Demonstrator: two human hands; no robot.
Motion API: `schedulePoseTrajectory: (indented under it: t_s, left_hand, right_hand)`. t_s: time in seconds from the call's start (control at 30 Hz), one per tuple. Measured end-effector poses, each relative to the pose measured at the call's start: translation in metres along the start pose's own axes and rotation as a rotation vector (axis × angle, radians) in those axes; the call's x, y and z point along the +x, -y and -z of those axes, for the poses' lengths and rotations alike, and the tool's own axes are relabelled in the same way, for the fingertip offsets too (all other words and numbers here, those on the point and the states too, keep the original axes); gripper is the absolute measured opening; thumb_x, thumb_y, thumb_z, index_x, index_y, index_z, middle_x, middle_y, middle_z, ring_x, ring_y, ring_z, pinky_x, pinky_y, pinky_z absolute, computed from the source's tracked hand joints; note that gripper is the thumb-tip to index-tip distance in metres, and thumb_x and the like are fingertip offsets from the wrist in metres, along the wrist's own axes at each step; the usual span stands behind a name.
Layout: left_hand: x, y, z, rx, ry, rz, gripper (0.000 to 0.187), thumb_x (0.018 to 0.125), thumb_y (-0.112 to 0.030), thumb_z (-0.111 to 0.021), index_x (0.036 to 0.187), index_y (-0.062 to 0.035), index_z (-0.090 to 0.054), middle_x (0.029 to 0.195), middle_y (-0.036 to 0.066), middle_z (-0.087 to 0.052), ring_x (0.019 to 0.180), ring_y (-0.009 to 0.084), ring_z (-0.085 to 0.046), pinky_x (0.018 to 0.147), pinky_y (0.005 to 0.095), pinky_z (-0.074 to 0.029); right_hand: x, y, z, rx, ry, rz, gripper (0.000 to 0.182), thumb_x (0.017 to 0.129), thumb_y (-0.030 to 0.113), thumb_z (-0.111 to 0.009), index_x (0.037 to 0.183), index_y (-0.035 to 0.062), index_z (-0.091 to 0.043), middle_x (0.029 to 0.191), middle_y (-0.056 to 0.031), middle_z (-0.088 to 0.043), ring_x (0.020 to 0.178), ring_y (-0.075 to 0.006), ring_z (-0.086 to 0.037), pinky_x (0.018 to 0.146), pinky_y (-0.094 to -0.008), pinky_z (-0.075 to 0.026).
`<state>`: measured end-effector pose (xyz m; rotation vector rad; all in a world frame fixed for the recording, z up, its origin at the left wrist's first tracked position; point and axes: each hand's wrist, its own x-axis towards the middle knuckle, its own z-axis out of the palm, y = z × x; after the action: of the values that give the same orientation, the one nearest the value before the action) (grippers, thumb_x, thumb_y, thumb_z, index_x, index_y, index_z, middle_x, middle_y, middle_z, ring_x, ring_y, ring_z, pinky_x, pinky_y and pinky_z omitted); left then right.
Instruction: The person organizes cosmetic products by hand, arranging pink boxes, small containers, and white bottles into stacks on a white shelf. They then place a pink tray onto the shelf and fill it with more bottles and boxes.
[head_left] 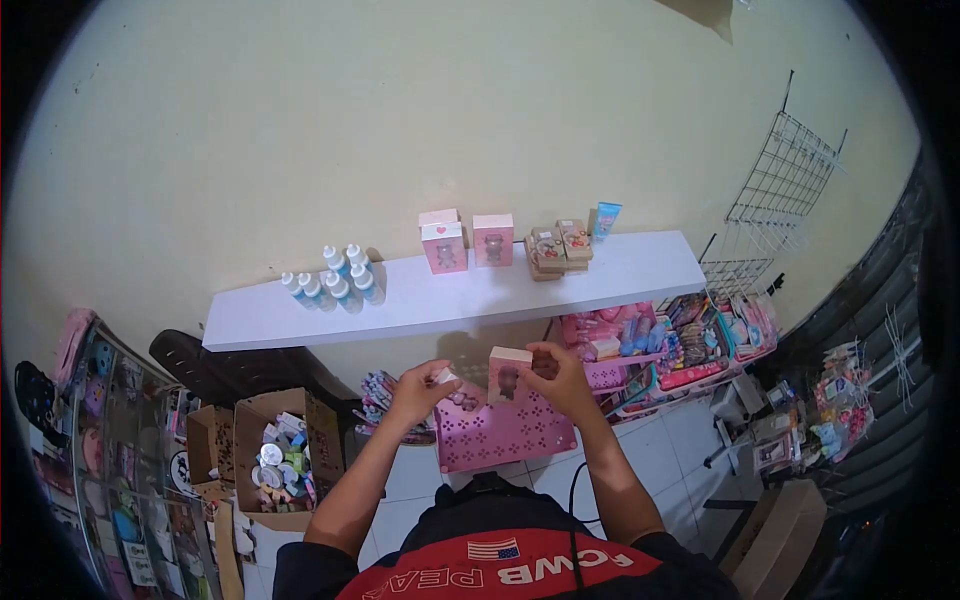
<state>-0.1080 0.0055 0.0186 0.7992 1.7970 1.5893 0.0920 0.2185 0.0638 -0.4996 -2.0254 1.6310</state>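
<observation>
My right hand (562, 380) grips a small pink box (507, 378) with a dark bear picture by its right side, holding it upright in front of the shelf. Beside it, my left hand (420, 392) is closed on another pink box (466, 400), tilted and partly hidden by the fingers. Under both hands is a pink perforated plastic basket (505, 440). On the white shelf (400, 318) stand similar pink boxes: a group at the left (443, 245) and one more box (493, 240) to its right.
Several white-and-blue bottles (338, 280) stand on the shelf's left part. Stacked brown boxes (556, 250) and a blue tube (605, 220) are at its right. Below are filled baskets (620, 335) and an open carton (325, 440) of small goods. A glass display case (120, 450) stands left.
</observation>
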Motion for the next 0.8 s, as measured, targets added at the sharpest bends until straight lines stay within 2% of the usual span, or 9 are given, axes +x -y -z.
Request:
schedulePoseTrajectory:
  t_s: [0.07,0.17,0.2,0.3,0.37,0.5,0.57,0.63,0.8]
  left_hand:
    - [0.008,-0.002,-0.007,0.353,0.068,-0.068,0.049,0.090,-0.019,-0.082,0.130,0.0032,-0.067,0.106,0.016,-0.077,0.089,0.0174,-0.071,0.081,0.0340,-0.057]
    - [0.022,0.010,-0.014,0.469,0.233,-0.098,0.049,0.088,-0.019,-0.084,0.130,0.0004,-0.069,0.093,0.012,-0.075,0.079,0.0148,-0.068,0.074,0.0328,-0.056]
    - [0.025,0.018,-0.016,0.471,0.244,-0.097,0.049,0.088,-0.019,-0.084,0.130,0.0004,-0.069,0.093,0.012,-0.075,0.079,0.0148,-0.068,0.074,0.0328,-0.056]
    - [0.027,0.032,-0.019,0.639,0.323,-0.187,0.048,0.087,-0.021,-0.084,0.129,-0.0028,-0.070,0.091,0.016,-0.075,0.075,0.0199,-0.070,0.074,0.0354,-0.057]
    - [0.024,0.033,-0.021,0.684,0.301,-0.148,0.049,0.084,-0.022,-0.083,0.129,-0.0049,-0.070,0.109,0.022,-0.074,0.091,0.0350,-0.073,0.082,0.0422,-0.057]
    - [0.019,0.017,-0.022,0.763,0.379,-0.175,0.047,0.085,-0.019,-0.082,0.128,-0.0053,-0.069,0.111,0.021,-0.074,0.099,0.0366,-0.072,0.086,0.0441,-0.058]
    - [0.017,0.014,-0.019,0.847,0.398,-0.432,0.045,0.085,-0.018,-0.080,0.127,-0.0056,-0.068,0.113,0.020,-0.073,0.107,0.0369,-0.070,0.091,0.0451,-0.057]
    - [0.012,0.009,-0.012,0.869,0.409,-0.432,0.044,0.086,-0.018,-0.079,0.126,-0.0058,-0.069,0.114,0.019,-0.073,0.109,0.0372,-0.069,0.093,0.0455,-0.057]
    - [0.004,0.021,0.002,0.952,0.420,-0.416,0.046,0.088,-0.022,-0.078,0.129,-0.0067,-0.066,0.118,0.018,-0.072,0.113,0.0375,-0.068,0.097,0.0458,-0.055]
  right_hand:
    - [-0.009,-0.013,0.002,0.003,-0.013,-0.014,0.046,0.089,0.012,-0.081,0.129,-0.0016,-0.062,0.111,-0.0123,-0.073,0.096,-0.0162,-0.072,0.084,-0.0305,-0.060]
    - [-0.020,-0.029,0.003,0.011,-0.049,-0.025,0.045,0.090,0.013,-0.081,0.128,-0.0021,-0.063,0.108,-0.0123,-0.073,0.096,-0.0167,-0.072,0.084,-0.0310,-0.059]
    - [-0.024,-0.032,0.003,-0.018,-0.058,-0.044,0.045,0.090,0.014,-0.081,0.127,-0.0022,-0.063,0.107,-0.0121,-0.073,0.096,-0.0168,-0.072,0.084,-0.0312,-0.059]
    - [-0.036,-0.041,0.005,-0.012,-0.066,-0.100,0.043,0.090,0.012,-0.080,0.127,-0.0010,-0.064,0.108,-0.0114,-0.073,0.098,-0.0166,-0.072,0.085,-0.0308,-0.059]
    - [-0.043,-0.048,0.006,0.027,-0.062,-0.138,0.042,0.090,0.009,-0.080,0.128,0.0001,-0.063,0.110,-0.0109,-0.073,0.099,-0.0161,-0.071,0.087,-0.0301,-0.058]
    - [-0.054,-0.054,0.007,0.018,-0.071,-0.126,0.041,0.090,0.009,-0.080,0.127,0.0010,-0.064,0.109,-0.0107,-0.074,0.099,-0.0164,-0.072,0.086,-0.0302,-0.058]
    - [-0.056,-0.053,0.007,0.035,-0.072,-0.128,0.041,0.090,0.008,-0.080,0.127,0.0012,-0.064,0.109,-0.0108,-0.074,0.098,-0.0164,-0.072,0.085,-0.0301,-0.058]
    - [-0.057,-0.054,0.007,0.029,-0.084,-0.098,0.039,0.091,0.012,-0.079,0.125,-0.0006,-0.065,0.106,-0.0104,-0.073,0.095,-0.0149,-0.071,0.083,-0.0292,-0.057]
    - [-0.056,-0.060,0.001,0.017,-0.087,-0.123,0.040,0.089,0.011,-0.080,0.125,0.0010,-0.065,0.107,-0.0092,-0.074,0.096,-0.0152,-0.071,0.083,-0.0293,-0.057]
